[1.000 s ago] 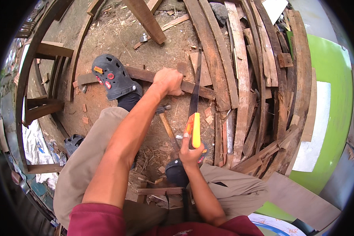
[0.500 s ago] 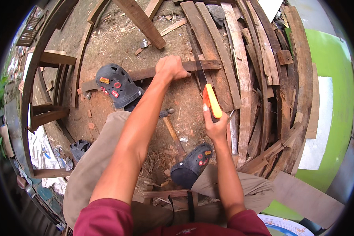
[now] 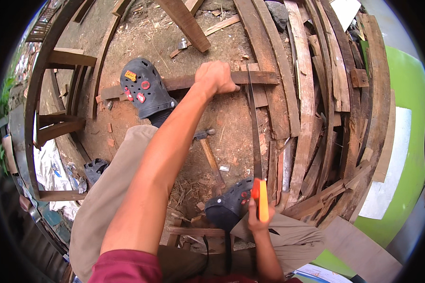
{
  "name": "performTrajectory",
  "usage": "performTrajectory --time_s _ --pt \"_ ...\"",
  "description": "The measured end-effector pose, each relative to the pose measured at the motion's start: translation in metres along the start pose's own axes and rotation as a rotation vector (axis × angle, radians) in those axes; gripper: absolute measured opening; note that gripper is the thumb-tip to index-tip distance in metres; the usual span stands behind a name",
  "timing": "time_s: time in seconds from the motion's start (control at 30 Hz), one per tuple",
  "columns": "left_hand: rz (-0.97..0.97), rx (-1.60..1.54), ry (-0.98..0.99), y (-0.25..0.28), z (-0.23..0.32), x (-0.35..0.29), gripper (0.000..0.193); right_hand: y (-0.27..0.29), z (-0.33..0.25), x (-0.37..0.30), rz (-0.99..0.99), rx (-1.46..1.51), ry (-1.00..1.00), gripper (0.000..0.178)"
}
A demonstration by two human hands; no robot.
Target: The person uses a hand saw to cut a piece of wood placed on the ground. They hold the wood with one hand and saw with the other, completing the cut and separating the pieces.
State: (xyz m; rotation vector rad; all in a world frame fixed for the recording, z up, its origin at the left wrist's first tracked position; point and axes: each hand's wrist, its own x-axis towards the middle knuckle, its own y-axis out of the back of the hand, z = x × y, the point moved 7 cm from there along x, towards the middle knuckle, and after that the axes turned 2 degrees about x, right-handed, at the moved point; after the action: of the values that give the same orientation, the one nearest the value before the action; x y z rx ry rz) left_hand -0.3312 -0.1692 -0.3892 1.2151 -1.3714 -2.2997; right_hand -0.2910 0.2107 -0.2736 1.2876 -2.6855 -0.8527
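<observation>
Firm holds at twelve and five o'clock

Should the long, straight, dark-brown wooden plank [image 3: 182, 83] at twelve o'clock shift beneath my black perforated foam clog [image 3: 147, 89] at ten, the thin steel handsaw [image 3: 255, 127] with orange-and-yellow handle could skip toward my left hand [image 3: 216, 78]. That hand clasps the plank from above, fingertips hidden; my right hand [image 3: 257, 220] wraps the handle at five, blade crossing the plank toward one.

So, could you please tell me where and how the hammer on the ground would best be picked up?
Probably by the middle of its wooden handle, coming from above: the hammer lies on its side, its metal head at the far end and the slim handle running back toward the right shoe.
</observation>
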Motion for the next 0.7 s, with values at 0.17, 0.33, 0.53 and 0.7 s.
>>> performTrajectory --time_s 0.17,0.33,0.53,0.7 --pt "-0.002 -0.005 -0.017 0.001 0.010 -0.001 0.058 -0.026 0.028 0.104 0.060 0.282 -0.213 0.023" --pt "-0.008 0.017 -0.035 0.000 0.008 -0.004 0.058 -0.050 0.011 0.140 0.130 0.278 -0.102 0.031" --pt "0.002 0.004 -0.015 0.003 0.006 0.000 0.056 -0.012 0.024 0.031 0.030 0.229 -0.138 0.019" --pt "0.026 0.009 -0.053 0.005 0.015 0.005 0.057 -0.056 0.001 0.204 0.122 0.320 -0.093 0.034"
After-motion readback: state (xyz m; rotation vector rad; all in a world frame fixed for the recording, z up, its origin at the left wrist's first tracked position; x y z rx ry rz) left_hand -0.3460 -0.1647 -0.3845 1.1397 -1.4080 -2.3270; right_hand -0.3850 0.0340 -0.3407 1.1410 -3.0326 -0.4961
